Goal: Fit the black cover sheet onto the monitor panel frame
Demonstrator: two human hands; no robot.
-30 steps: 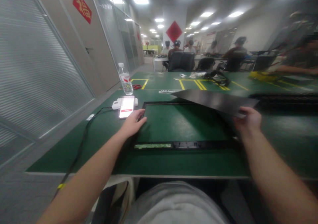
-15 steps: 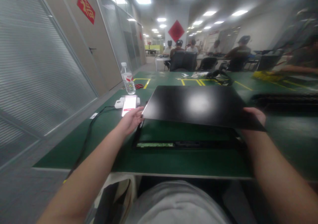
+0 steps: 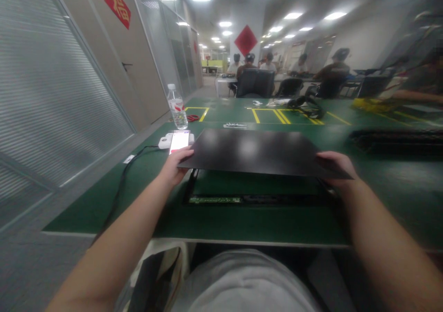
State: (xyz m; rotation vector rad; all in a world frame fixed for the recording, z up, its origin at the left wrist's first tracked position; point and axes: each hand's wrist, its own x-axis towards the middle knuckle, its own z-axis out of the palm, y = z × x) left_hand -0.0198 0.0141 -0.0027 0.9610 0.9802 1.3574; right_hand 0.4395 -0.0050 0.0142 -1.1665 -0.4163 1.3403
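The left hand (image 3: 177, 165) and the right hand (image 3: 337, 165) hold a thin black panel (image 3: 256, 153) between them, one at each short side. Each grip is closed on the panel's edge, with the thumb on top; most of the other fingers are hidden underneath. The panel is up over a black frame (image 3: 277, 200) that lies on the green desk (image 3: 259, 229). The frame is like a box with no bottom: the desk shows through its middle. A strip of green circuit board (image 3: 214, 200) sits in the left part of its near bar.

A clear plastic bottle (image 3: 177, 109) with a white cap stands near the left hand. It looks like it has water in it, but how full it is is hard to see. Under the desk, a pale bag (image 3: 178, 252) has something dark at its opening, too dim to name.

The panel covers the far side of the frame, so it is not clear if the two touch there. The left hand hides the bottom of a lit phone (image 3: 180, 141), which lies by a white power strip (image 3: 165, 141). A long dark thing (image 3: 391, 141) on the right is blurry. The person at the right edge is cut off.
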